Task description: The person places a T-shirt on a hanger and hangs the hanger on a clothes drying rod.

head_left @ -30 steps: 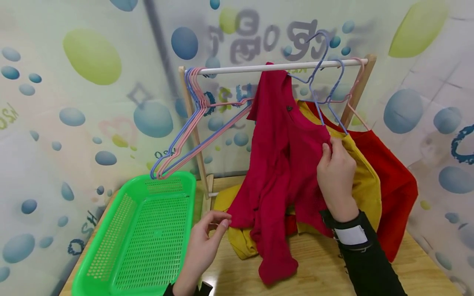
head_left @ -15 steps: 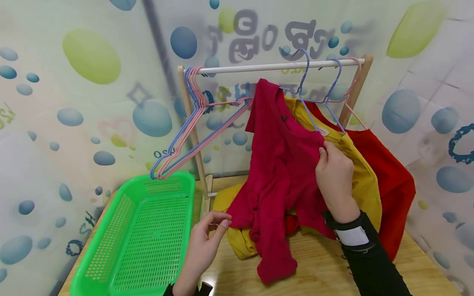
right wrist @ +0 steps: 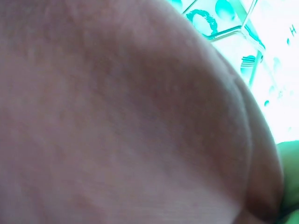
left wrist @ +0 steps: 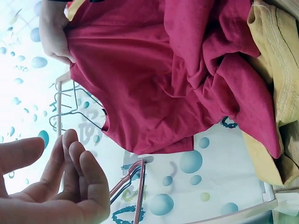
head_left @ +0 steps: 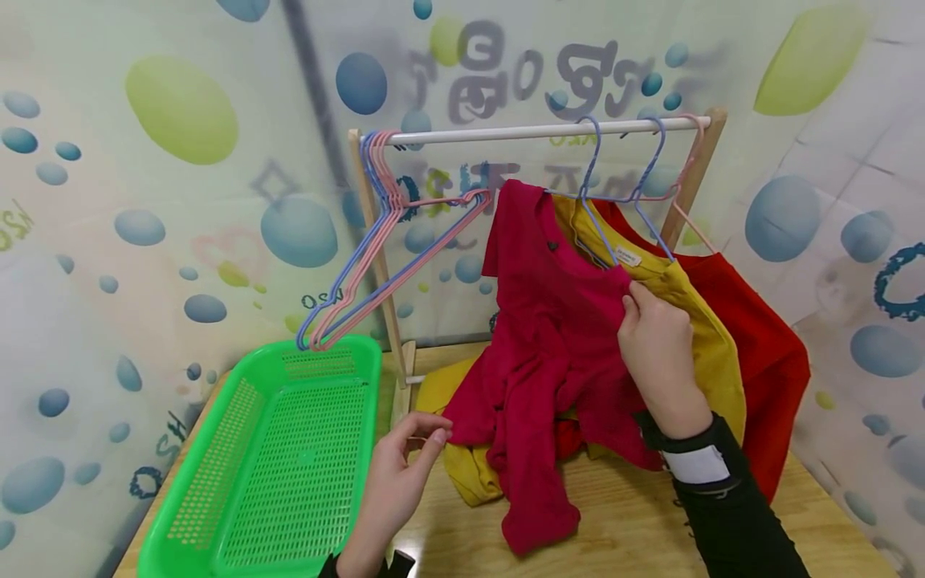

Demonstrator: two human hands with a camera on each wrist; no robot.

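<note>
A crimson long-sleeved shirt (head_left: 535, 345) hangs on a blue hanger (head_left: 591, 172), whose hook sits over the white rod (head_left: 499, 133) of a small clothes rack. My right hand (head_left: 658, 345) pinches the shirt's right shoulder, where the hanger's arm enters the cloth. The right wrist view is mostly filled by the back of that hand. Lower left, my left hand (head_left: 405, 466) is held beside the shirt's hem. In the left wrist view this left hand (left wrist: 60, 182) has loosely bent fingers with nothing between them, apart from the cloth.
Behind the crimson shirt hang a yellow garment (head_left: 704, 337) and a red garment (head_left: 766, 353). Bare pink and blue hangers (head_left: 386, 217) are bunched at the rod's left end. A green plastic basket (head_left: 303, 457) stands on the wooden table (head_left: 629, 522), left of the rack.
My right hand has lowered the shirt and its hanger slightly to the left, and the hook has come down from above the rod onto it. My left hand has stayed in place.
</note>
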